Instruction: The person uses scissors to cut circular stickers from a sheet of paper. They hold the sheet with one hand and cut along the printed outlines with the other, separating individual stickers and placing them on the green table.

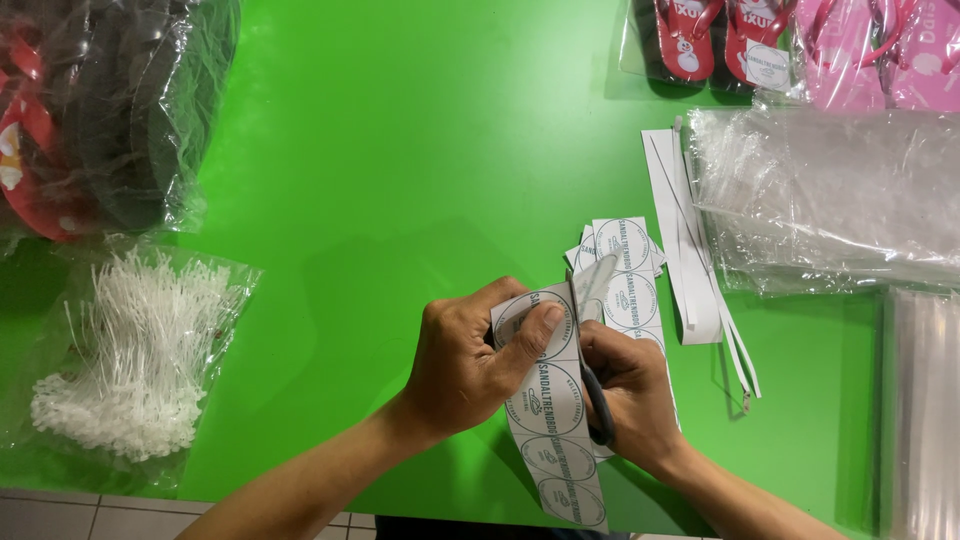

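My left hand [468, 362] pinches a white paper strip of round printed labels [553, 440] near its top end, thumb on the paper. My right hand [627, 392] grips black-handled scissors [592, 290], whose blades are parted around the strip's upper edge. The strip hangs toward me over the green table [400, 180]. Just beyond the blades lies a small pile of cut label pieces [622, 250].
Narrow white paper offcuts [685, 240] lie right of the pile. Clear plastic bags [820, 190] are stacked at right, bagged red and pink sandals [790, 45] at the far edge. A bag of dark sandals [100, 110] and a bag of white plastic ties [135, 350] sit at left.
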